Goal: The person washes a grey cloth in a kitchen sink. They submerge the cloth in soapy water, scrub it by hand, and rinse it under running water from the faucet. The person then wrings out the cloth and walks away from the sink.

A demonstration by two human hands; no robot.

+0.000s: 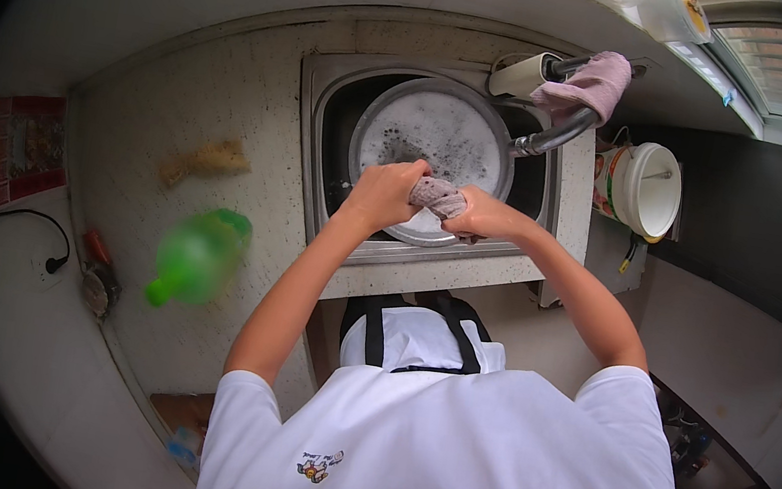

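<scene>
A twisted, greyish-pink cloth (pixel 438 197) is stretched between my two fists. My left hand (pixel 387 194) grips one end, and my right hand (pixel 488 213) grips the other. Both hands are over the near rim of a round metal basin (pixel 362 135) that holds foamy, sudsy water (pixel 446 131). The basin sits in a stainless steel sink (pixel 313 92). At the sink's right, a curved metal faucet (pixel 562 137) reaches toward the basin, with a pink cloth (pixel 597 85) draped over it.
Left of the sink, the speckled countertop (pixel 276 151) bears a tan, spongy-looking piece (pixel 210 160) and a green plastic bottle (pixel 199 258). A black plug (pixel 56 264) hangs by the wall. A white bucket (pixel 653 192) is right of the sink. Containers (pixel 672 13) line the ledge above.
</scene>
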